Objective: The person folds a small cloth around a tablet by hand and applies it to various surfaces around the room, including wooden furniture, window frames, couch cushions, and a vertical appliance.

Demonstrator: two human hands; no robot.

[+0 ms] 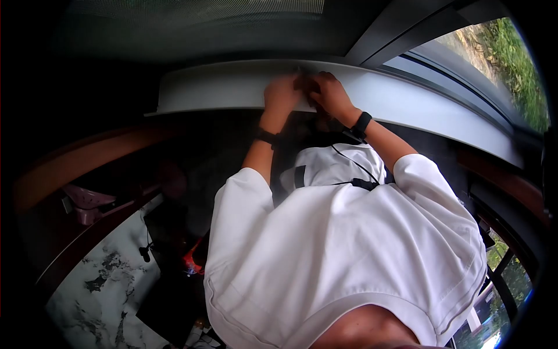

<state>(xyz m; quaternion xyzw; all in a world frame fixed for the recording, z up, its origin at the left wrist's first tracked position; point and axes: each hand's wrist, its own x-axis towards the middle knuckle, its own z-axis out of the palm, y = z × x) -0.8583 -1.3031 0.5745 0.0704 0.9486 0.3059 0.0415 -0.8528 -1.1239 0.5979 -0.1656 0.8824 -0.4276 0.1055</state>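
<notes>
Above a white window sill [226, 87], both hands come together at a small dark brownish object [306, 86] whose kind I cannot make out. My left hand [281, 94] is smeared by motion, its fingertips against the left side of this object. My right hand [334, 95] has its fingers bent and pinched on the object from the right. A dark band circles each wrist. Below the hands, in shadow, the front of my white shirt [349, 244] shows black straps.
A window [488, 70] with a grey frame stands at the right, with greenery outside. A dark mesh screen [232, 11] is above the sill. Lower left are a marble-patterned surface [110, 291], a pink hair-dryer-like object [87, 200] and a brown wooden edge [75, 168].
</notes>
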